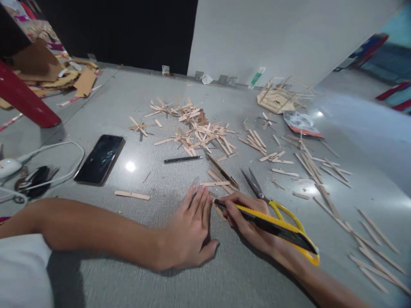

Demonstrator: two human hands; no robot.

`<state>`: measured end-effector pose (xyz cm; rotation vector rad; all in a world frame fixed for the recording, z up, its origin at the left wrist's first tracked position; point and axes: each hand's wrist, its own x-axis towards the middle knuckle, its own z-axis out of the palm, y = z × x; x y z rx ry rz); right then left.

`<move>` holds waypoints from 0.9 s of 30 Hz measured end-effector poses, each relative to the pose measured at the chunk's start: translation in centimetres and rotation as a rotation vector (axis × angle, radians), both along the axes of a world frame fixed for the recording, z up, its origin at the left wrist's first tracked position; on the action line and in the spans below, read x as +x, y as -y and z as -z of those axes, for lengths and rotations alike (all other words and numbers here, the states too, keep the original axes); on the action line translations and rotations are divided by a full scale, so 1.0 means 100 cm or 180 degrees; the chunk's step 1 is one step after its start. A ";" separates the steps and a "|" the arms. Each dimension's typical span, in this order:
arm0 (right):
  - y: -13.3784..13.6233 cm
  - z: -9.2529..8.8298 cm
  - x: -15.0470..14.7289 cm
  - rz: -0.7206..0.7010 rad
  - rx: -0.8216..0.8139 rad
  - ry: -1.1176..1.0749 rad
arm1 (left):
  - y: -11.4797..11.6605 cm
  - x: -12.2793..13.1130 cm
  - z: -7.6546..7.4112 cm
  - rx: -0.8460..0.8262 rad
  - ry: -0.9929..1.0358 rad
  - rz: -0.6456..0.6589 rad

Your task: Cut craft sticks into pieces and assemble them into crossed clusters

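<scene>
My right hand point(247, 214) is closed round a yellow and black utility knife point(269, 222), its tip pointing left toward the fingertips of my left hand. Flat on the grey surface lies my left hand point(194, 222), fingers stretched out, their tips by small wooden sticks point(220, 211). Just beyond the fingertips is a wooden stick point(215, 184). Yellow-handled scissors point(257, 186) lie partly under the knife and my right forearm. A brown-and-black pen-like tool point(222, 171) and a black pen point(183, 159) rest farther off.
Piled wooden sticks point(208, 134) spread across the middle, with more sticks point(311, 162) at the right. A phone point(100, 160), white cable point(72, 143) and keys point(37, 179) are at the left. A stick frame point(278, 100) and a plastic packet point(302, 124) stand back right.
</scene>
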<state>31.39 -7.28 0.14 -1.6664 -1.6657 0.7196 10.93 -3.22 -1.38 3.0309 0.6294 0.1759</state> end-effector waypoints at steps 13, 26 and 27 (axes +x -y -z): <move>-0.003 -0.004 0.000 -0.0091 0.0110 0.0217 | -0.001 0.001 0.000 -0.0009 -0.0020 0.0028; -0.004 0.006 0.000 -0.0173 0.0037 0.0312 | -0.006 0.006 -0.008 0.0218 -0.0447 0.0281; -0.003 0.006 0.001 -0.0207 0.0014 0.0289 | -0.007 0.007 -0.009 0.0256 -0.0476 0.0309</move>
